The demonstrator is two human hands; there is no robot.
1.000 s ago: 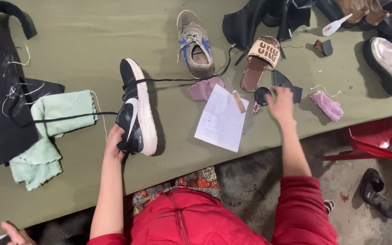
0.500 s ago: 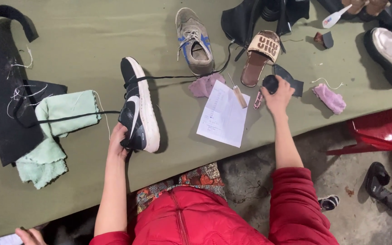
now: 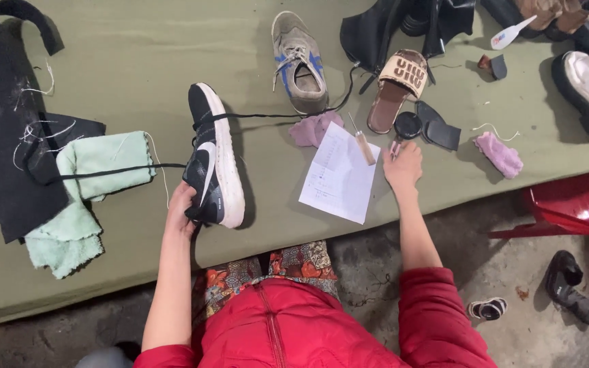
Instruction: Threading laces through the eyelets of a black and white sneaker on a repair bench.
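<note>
**Sneaker held at the heel on the green table**

Sneaker (image 3: 214, 158), black with white sole, lies on its side on the table (image 3: 138, 41). Left hand (image 3: 180, 208) grips its heel, fingers closed around it. It looks light and rather stiff; the heel seems the firm place to hold. Right hand (image 3: 403, 163) rests beside a paper sheet (image 3: 339, 176), fingers pinching a small tool, I think.
</note>
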